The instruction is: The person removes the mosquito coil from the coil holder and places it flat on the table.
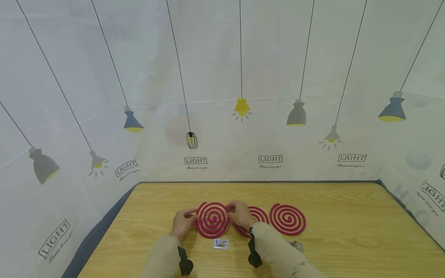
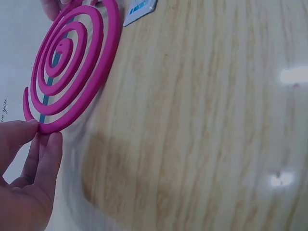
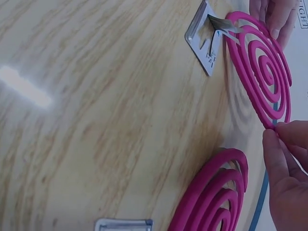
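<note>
A pink-red mosquito coil (image 1: 213, 219) is held up, tilted, above the table between both hands. My left hand (image 1: 183, 224) pinches its left edge between thumb and fingers. At the opposite edge my right hand (image 1: 241, 214) pinches the rim with thumb and fingertips. Just below the coil, on the near side, lies a small flat metal stand (image 3: 201, 41) with a raised, bent tongue; whether the tongue touches the coil I cannot tell. A second coil (image 3: 192, 207) lies on the table, partly hidden under my right hand and forearm in the head view.
A third coil (image 1: 288, 219) lies flat further right on the wooden table (image 1: 347, 231). Another small metal piece (image 3: 124, 224) lies near it, partly covered by my right sleeve in the head view. Behind the table hangs a white cloth (image 1: 222, 170) printed with lamps.
</note>
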Motion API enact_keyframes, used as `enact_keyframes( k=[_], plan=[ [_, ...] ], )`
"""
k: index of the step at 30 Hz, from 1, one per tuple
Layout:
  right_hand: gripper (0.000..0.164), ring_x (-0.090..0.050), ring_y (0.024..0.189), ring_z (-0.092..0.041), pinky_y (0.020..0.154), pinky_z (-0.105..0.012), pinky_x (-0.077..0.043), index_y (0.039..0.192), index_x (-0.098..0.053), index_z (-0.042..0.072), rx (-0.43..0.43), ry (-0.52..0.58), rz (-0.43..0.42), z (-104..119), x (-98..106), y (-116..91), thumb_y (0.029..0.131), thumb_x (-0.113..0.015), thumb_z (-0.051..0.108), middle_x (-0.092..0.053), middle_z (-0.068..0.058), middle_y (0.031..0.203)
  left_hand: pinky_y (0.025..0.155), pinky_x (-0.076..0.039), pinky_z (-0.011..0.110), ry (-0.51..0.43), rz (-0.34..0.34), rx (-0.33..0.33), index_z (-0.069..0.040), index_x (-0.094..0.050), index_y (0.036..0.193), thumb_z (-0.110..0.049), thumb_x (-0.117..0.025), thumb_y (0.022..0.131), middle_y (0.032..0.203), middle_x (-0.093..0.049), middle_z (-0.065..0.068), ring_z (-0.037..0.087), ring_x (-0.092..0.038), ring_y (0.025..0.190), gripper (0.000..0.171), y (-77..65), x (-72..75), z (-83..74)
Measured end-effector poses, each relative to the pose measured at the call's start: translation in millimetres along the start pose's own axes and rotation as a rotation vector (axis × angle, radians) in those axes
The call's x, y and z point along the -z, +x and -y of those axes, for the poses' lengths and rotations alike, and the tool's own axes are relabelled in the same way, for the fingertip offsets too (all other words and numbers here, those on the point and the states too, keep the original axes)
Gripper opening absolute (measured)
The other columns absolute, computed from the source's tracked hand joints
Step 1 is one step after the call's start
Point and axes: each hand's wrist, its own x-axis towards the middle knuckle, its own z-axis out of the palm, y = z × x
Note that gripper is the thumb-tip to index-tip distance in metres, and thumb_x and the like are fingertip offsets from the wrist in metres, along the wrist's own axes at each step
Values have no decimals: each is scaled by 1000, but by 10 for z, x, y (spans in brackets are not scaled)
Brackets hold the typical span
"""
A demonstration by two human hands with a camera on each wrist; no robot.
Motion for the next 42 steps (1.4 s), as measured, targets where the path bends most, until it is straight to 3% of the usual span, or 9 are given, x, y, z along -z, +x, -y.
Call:
enact_keyframes(
  k=[8, 17, 24, 31, 38, 42],
  plan=[
    [23, -58, 83, -24, 70, -32, -50, 99, -60, -4, 35, -2, 6, -45, -56, -8, 77, -58, -6, -61, -14, 94, 59, -51, 26, 7, -35, -34, 11, -59, 104, 4, -56, 80, 81, -59, 16, 14, -57, 64, 25, -12, -2, 69],
    [23, -57, 83, -21, 72, -33, -48, 100, -60, -3, -6, 5, 19, -94, -96, -11, 77, -59, -3, -61, -12, 94, 59, -51, 26, 52, -47, -56, 11, -59, 103, 3, -58, 80, 83, -60, 14, 14, -55, 68, 25, -17, 9, 134],
    [20, -57, 81, -21, 71, -32, -49, 97, -61, -4, 29, -30, 6, -82, -107, -40, 77, -61, -3, -61, -13, 92, 49, -43, 20, 82, -58, -50, 9, -61, 103, 1, -58, 80, 80, -62, 13, 10, -51, 59, 24, -18, 1, 153],
    [18, -57, 81, -20, 70, -32, -49, 97, -62, -2, 25, -26, -2, -75, -141, -59, 79, -61, -1, -61, -11, 91, 47, -40, 18, 72, -60, -59, 10, -60, 102, 2, -58, 80, 79, -61, 13, 9, -49, 57, 24, -16, 21, 189],
    [16, -58, 79, -22, 68, -31, -50, 94, -62, -5, 90, -30, -16, -100, -158, -80, 78, -62, -2, -62, -14, 88, 55, -44, 22, 32, -36, 13, 7, -60, 106, 1, -55, 83, 84, -59, 11, 12, -52, 67, 24, -32, 27, 176],
    [16, -58, 78, -21, 68, -31, -50, 94, -61, -6, 82, -23, -14, -91, -155, -82, 78, -61, -3, -62, -13, 88, 58, -46, 22, 28, -30, 28, 7, -60, 106, 0, -56, 83, 86, -60, 11, 12, -53, 70, 24, -24, 28, 181]
  ],
)
